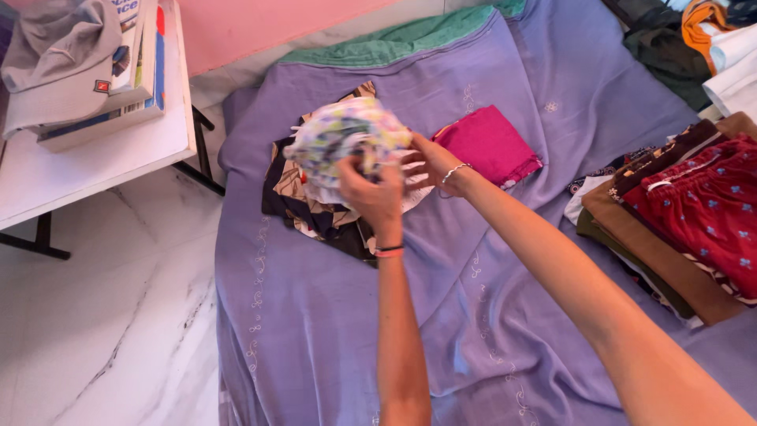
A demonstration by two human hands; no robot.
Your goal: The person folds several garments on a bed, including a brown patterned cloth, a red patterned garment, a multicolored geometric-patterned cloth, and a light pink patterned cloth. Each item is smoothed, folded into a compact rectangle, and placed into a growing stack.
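A light, multicoloured patterned cloth (pixel 347 134) is bunched up above a purple sheet (pixel 473 260). My left hand (pixel 372 193) grips its lower edge, and my right hand (pixel 430 164) holds its right side with fingers spread against it. Under the cloth lies a dark brown-and-cream patterned garment (pixel 303 209) on the sheet. A folded magenta cloth (pixel 490 144) lies just right of my right hand.
A stack of folded clothes (pixel 678 213), red on top of brown ones, sits at the right. More clothes (pixel 694 39) are piled at the top right. A white table (pixel 95 150) with books (pixel 130 71) and a grey cap (pixel 59 39) stands at the left over marble floor (pixel 102 315).
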